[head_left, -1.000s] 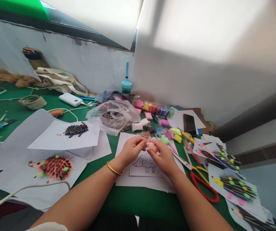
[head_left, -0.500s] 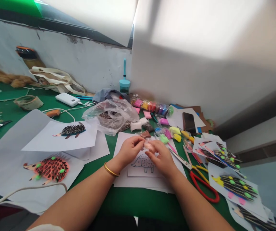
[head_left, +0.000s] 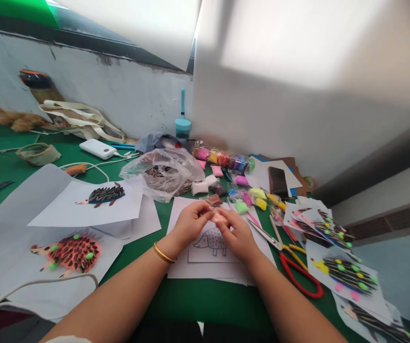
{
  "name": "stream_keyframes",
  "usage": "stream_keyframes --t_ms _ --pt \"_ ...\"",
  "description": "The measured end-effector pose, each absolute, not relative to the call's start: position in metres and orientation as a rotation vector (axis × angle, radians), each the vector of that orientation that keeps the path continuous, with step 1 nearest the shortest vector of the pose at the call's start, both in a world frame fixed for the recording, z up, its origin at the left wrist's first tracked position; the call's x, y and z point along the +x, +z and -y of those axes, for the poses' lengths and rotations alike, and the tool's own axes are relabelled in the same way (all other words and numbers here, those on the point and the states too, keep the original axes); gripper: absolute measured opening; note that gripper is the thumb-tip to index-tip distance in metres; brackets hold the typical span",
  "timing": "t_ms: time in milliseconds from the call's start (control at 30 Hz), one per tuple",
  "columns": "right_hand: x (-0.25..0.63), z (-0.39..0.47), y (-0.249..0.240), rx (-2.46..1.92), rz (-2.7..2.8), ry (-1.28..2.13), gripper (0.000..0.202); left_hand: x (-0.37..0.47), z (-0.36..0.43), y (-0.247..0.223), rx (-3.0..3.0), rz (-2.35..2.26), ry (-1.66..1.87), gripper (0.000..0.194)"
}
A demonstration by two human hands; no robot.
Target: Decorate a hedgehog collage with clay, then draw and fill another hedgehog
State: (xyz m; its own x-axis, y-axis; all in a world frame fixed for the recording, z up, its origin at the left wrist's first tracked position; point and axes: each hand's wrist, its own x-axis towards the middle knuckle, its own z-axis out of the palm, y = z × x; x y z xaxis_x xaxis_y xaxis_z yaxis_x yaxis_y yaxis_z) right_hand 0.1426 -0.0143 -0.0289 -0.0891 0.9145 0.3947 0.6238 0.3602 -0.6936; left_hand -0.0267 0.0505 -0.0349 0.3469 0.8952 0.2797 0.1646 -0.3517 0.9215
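A small peach-pink packet of modelling clay (head_left: 220, 217) in clear plastic is pinched between the fingertips of both hands. My left hand (head_left: 191, 223), with a gold bangle at the wrist, is closed on its left side. My right hand (head_left: 239, 234) grips it from the right, thumb and fingers bent around it. Fingers cover much of the packet. Beneath the hands lies a sheet with a hedgehog drawing (head_left: 210, 244), partly hidden by the right hand. Just beyond sits a brown clay packet (head_left: 214, 200).
Red-handled scissors (head_left: 279, 245) lie right of the drawing. Behind are several coloured clay packets (head_left: 241, 180) and a clear bag (head_left: 162, 174) of striped seeds. Finished hedgehog pictures lie left (head_left: 74, 252) and right (head_left: 349, 276). A white cable (head_left: 36, 281) crosses the left sheets.
My hands have drawn slightly closer together around the clay packet, the right fingers shifting a little left. The whole view has turned slightly. Other things on the table stay in place.
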Motion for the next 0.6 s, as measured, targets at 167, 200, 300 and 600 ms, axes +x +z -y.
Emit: stream_keyframes --t_ms 167,200,300,600 --pt "0.137 0.014 -0.029 -1.312 1.775 0.478 0.029 -0.026 -0.05 -0.036 1.724 -0.927 0.945 0.017" --pt "0.136 0.014 -0.028 -1.315 1.767 0.48 0.028 -0.026 -0.049 -0.036 1.736 -0.92 0.941 0.017" --pt "0.135 0.013 -0.027 -1.307 1.75 0.488 0.026 -0.026 -0.046 -0.033 1.776 -0.909 0.985 0.016" --pt "0.153 -0.002 -0.033 -1.455 1.573 0.4 0.035 -0.029 -0.053 -0.031 1.639 -1.041 1.188 0.015"
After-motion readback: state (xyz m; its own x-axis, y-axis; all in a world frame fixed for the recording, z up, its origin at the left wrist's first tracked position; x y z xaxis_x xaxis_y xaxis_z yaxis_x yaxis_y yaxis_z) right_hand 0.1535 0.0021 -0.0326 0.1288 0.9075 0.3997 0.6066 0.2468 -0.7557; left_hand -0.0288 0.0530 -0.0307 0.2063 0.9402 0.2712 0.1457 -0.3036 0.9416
